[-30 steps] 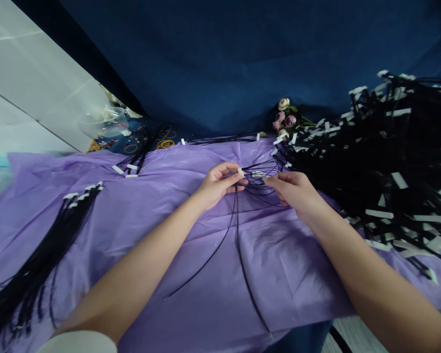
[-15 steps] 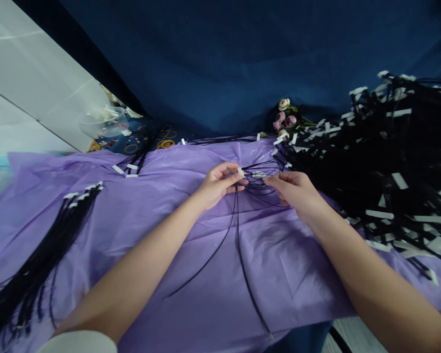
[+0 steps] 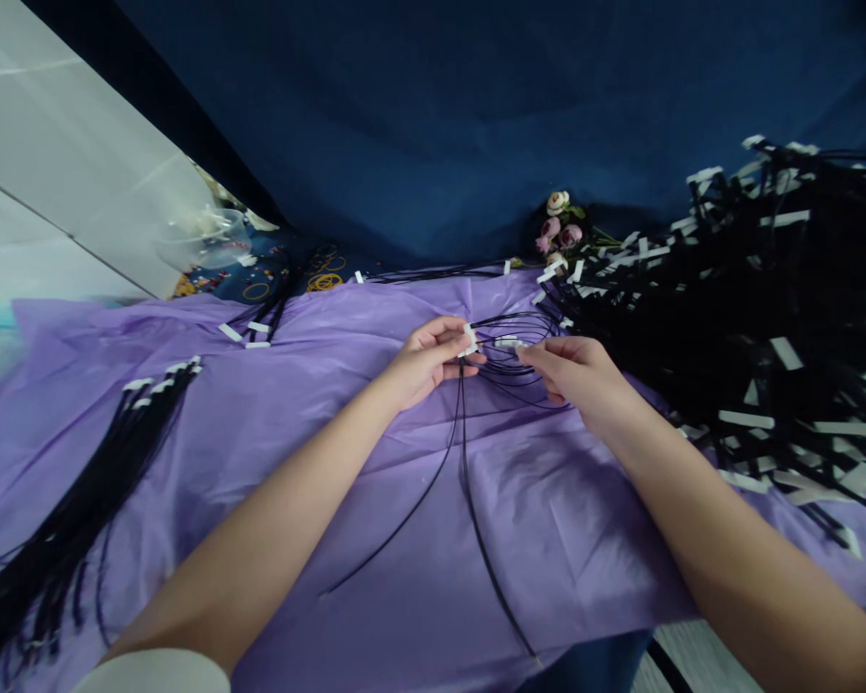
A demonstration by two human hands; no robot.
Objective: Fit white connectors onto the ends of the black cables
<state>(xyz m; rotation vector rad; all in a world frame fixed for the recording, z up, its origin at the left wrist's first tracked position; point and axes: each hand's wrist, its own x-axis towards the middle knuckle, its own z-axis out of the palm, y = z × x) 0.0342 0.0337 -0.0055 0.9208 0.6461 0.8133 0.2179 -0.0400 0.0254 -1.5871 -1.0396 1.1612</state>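
Note:
My left hand (image 3: 437,361) pinches a white connector (image 3: 469,340) from which several thin black wires (image 3: 516,320) loop away to the right. My right hand (image 3: 575,368) is closed, thumb against forefinger, on a second small white connector (image 3: 509,343) at the near side of those loops. Two loose black wire ends (image 3: 469,481) hang from below my left hand and lie toward the front of the purple cloth (image 3: 375,520). The fingers partly hide both connectors.
A big heap of black wires with white connectors (image 3: 751,318) covers the right side. On the left lies a straight wire bundle (image 3: 108,462), with a few more wires (image 3: 264,322) behind it. Artificial flowers (image 3: 559,231), yellow rubber bands (image 3: 324,279) and a clear bowl (image 3: 206,241) stand at the back.
The white connector in my left hand has turned slightly and shows more of its face. Both hands have otherwise stayed almost in place.

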